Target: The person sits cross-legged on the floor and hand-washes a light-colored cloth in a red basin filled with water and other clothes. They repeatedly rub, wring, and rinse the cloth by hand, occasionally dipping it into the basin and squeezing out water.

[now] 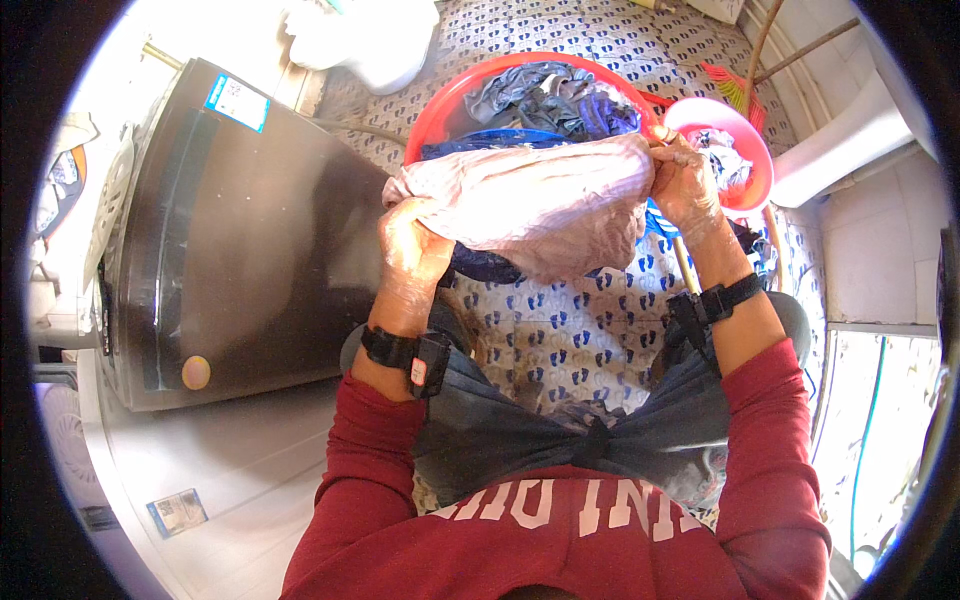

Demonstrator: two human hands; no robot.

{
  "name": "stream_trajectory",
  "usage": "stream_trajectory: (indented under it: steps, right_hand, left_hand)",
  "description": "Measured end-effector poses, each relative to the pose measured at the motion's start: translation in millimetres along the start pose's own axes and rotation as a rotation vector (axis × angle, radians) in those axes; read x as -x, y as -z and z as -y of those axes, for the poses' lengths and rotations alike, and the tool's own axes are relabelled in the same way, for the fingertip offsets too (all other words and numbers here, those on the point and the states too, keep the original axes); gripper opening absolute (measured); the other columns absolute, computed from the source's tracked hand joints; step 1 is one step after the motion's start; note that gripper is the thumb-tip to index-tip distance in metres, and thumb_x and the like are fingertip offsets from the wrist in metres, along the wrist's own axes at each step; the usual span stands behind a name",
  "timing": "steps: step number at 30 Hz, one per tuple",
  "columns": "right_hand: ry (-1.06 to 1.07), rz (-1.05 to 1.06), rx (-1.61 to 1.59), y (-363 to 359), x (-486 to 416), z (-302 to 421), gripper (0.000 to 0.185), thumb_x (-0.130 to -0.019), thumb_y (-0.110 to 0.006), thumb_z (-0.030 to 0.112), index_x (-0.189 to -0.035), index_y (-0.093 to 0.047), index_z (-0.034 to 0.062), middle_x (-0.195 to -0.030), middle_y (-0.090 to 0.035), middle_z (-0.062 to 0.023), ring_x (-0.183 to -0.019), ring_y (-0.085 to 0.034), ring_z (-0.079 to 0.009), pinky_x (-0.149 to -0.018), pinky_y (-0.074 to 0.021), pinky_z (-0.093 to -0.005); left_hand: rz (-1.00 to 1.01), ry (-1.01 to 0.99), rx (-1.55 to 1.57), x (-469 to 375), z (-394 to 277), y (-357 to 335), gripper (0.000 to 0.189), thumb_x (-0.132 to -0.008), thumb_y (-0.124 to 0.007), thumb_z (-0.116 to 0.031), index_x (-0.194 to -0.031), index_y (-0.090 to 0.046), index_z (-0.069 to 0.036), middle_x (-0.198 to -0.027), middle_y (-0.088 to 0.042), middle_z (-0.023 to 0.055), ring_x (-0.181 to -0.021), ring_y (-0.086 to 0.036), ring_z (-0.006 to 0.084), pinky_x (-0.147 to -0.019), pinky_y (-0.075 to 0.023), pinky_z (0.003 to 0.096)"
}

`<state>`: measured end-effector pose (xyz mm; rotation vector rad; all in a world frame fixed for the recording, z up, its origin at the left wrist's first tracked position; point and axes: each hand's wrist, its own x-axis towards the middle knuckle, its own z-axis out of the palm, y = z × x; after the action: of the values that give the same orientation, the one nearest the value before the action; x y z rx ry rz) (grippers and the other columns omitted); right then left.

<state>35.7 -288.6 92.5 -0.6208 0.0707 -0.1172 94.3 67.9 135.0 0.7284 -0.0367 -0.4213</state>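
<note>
A pale pink cloth [540, 202] hangs stretched between my two hands, wrinkled and sagging at its lower edge. My left hand [412, 244] grips its left end, and my right hand [684, 180] pinches the upper right corner. Just beyond the cloth stands a large red basin [442, 97] holding dark and grey crumpled clothes [551, 101], a blue piece lying along the near side. Part of the basin is hidden behind the pink cloth. Dark blue fabric [487, 266] shows below the cloth's left part.
A smaller pink basin [759, 161] with light-coloured laundry stands at the right, near a broom's bristles [731, 90]. A large brown appliance [262, 247] fills the left. A white toilet [397, 52] stands at the back left. The floor tiles [559, 337] bear footprint patterns.
</note>
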Motion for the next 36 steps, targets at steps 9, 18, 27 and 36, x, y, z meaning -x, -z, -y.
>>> stream_trajectory:
  steps: [9,18,27,36]
  right_hand:
    - [-0.04,0.335,-0.037,-75.4,28.7,12.2,0.057,-0.097,-0.055,0.038,-0.138,-0.046,-0.0003,-0.135,-0.056,-0.0151,-0.125,-0.054,-0.0281,-0.11,-0.0396,-0.0426]
    - [-0.301,0.252,0.233,-84.5,17.0,-28.9,0.053,-0.091,-0.067,0.027,-0.131,-0.053,-0.0055,-0.128,-0.062,-0.0151,-0.118,-0.06,-0.0246,-0.106,-0.0438,-0.0395]
    - [-0.357,-0.075,0.689,-47.5,4.7,-36.4,0.05,-0.091,-0.07,0.033,-0.128,-0.058,0.0007,-0.121,-0.064,-0.009,-0.109,-0.061,-0.0201,-0.099,-0.046,-0.0347]
    - [-0.51,0.608,0.474,-40.4,7.4,-76.3,0.069,-0.078,-0.068,0.013,-0.142,-0.046,-0.001,-0.132,-0.058,-0.0124,-0.119,-0.056,-0.0238,-0.101,-0.0436,-0.0361]
  left_hand:
    - [0.241,0.033,0.283,26.3,-11.7,-55.1,0.072,-0.092,-0.05,-0.052,-0.145,-0.041,-0.004,-0.145,-0.049,0.0173,-0.137,-0.043,0.0325,-0.115,-0.0331,0.0499]
    - [0.149,0.294,0.289,-5.4,34.9,-43.0,0.087,-0.097,-0.027,-0.071,-0.148,-0.038,-0.001,-0.151,-0.042,0.0212,-0.14,-0.038,0.0385,-0.117,-0.0266,0.0553]
    - [0.368,0.117,-0.042,6.0,40.3,-34.4,0.045,-0.102,-0.049,-0.038,-0.129,-0.051,-0.003,-0.117,-0.06,0.0094,-0.108,-0.056,0.0219,-0.098,-0.043,0.038]
    - [0.305,0.118,-0.346,25.1,33.8,-20.8,0.065,-0.101,-0.045,-0.046,-0.134,-0.045,0.01,-0.132,-0.057,0.0204,-0.109,-0.059,0.0231,-0.1,-0.0443,0.0351]
